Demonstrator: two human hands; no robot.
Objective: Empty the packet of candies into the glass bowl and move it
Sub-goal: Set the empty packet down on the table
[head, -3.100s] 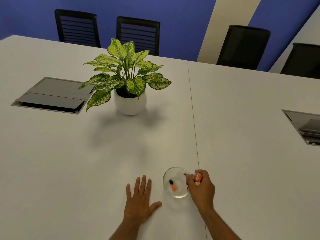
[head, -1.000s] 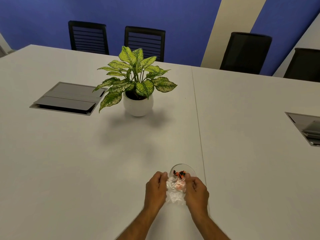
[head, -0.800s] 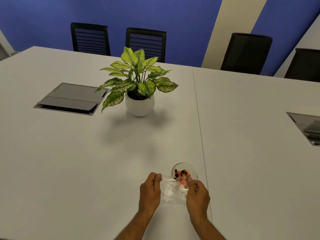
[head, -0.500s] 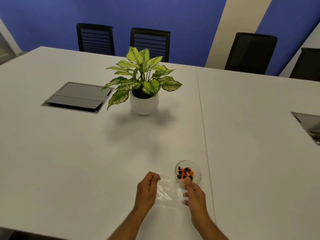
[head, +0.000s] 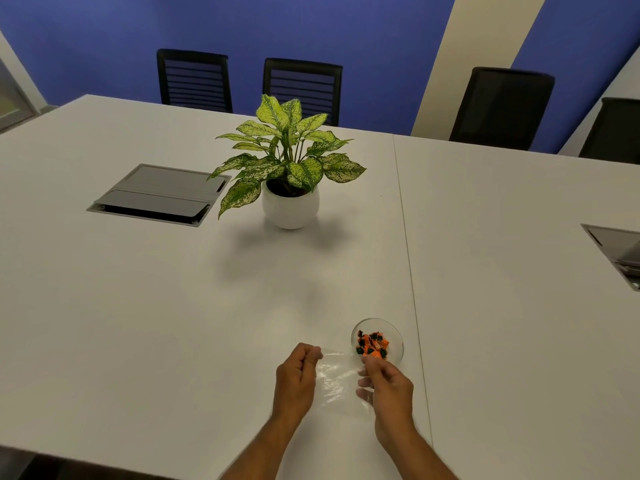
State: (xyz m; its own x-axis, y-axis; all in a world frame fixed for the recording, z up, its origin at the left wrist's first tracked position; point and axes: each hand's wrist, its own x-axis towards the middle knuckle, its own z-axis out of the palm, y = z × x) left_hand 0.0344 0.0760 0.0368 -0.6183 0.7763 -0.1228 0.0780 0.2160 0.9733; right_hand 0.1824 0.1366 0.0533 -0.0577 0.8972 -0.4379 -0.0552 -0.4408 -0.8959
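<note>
A small glass bowl (head: 397, 336) stands on the white table near its front edge, holding orange and black candies (head: 372, 343). Just in front of it I hold a clear plastic packet (head: 335, 380) stretched flat between both hands; it looks empty. My left hand (head: 297, 377) pinches the packet's left top corner. My right hand (head: 387, 386) grips its right side, with the knuckles almost touching the bowl's near rim.
A potted plant in a white pot (head: 290, 208) stands in the table's middle. A grey cable hatch (head: 157, 194) sits to its left and another hatch (head: 620, 251) at the right edge. Black chairs (head: 302, 85) line the far side. A seam (head: 408, 258) runs down the table.
The candies went from the packet into the bowl. My left hand, earlier flat on the table, took hold of the packet, and both hands drew the emptied packet back from the bowl.
</note>
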